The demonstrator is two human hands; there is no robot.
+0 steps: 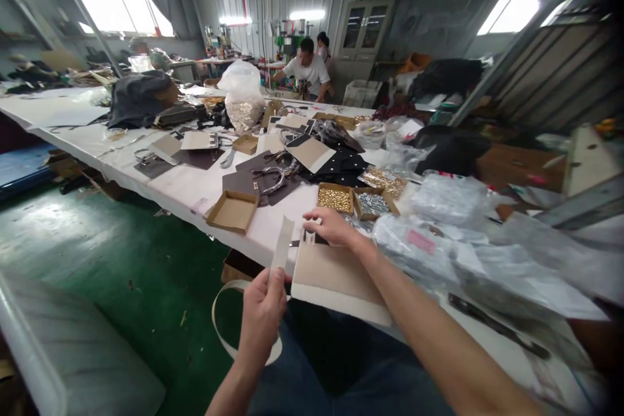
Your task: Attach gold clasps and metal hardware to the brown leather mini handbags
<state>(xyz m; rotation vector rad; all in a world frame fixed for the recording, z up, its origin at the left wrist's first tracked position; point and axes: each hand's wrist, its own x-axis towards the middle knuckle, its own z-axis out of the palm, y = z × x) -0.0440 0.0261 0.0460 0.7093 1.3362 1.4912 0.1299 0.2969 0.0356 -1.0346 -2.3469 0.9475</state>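
A cream strap (pixel 281 246) is pinched in my left hand (pixel 266 305), its free end pointing up and its other part looping down beside the wrist. Just to the right, a beige panel (pixel 336 276) with a paler front border lies at the table's edge, over my lap. My right hand (pixel 331 227) rests across the panel's far part, with thumb and fingers curled at its far left corner by the slots (pixel 308 237). A small dark metal piece (pixel 294 244) sticks out from that corner toward the strap. What lies under the right palm is hidden.
An open cardboard box (pixel 233 211) stands left of the panel. Behind it are boxes of gold studs (pixel 334 199) and silver studs (pixel 371 203). Plastic-wrapped bundles (pixel 414 240) crowd the right side. Dark panels (pixel 263 179) with handles lie farther back. A person (pixel 309 71) works across the table.
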